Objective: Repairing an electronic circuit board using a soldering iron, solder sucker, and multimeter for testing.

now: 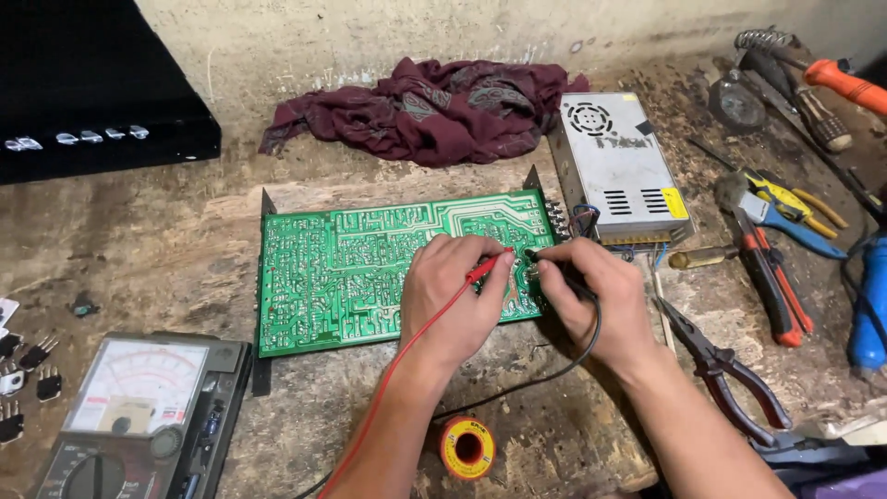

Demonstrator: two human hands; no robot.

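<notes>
Solder (467,447), a small reel, lies nearest the camera, just below the green board (370,273) and between the two forearms. That board, copper side up, sits flat in the middle of the bench (139,268), and both probes meet near its right edge.

On the board's right part rests the left hand (455,300), fingers curled shut around the red probe (488,267), whose tip points right toward the board's edge. Right of it the right hand (591,300) is closed in a pen grip on the black probe (554,268), tip pointing left, so the two tips stand very close, almost touching. To do this well, I judge each tip should sit on one pad only, held steady with the heels of the hands braced, since the traces are tightly packed and a slip would bridge two. Red and black leads trail down toward the camera, near the reel.

Below and left of the board sits the meter (139,416), its needle dial facing up; the eyes must travel there from the probes. Right of the board lies a metal supply box (614,166), close to its corner, with pliers (725,370) and other tools beyond. Behind the board is a maroon cloth (425,106). Left of the board there is open bench, the freest room for sliding it; its right edge is hemmed in.
</notes>
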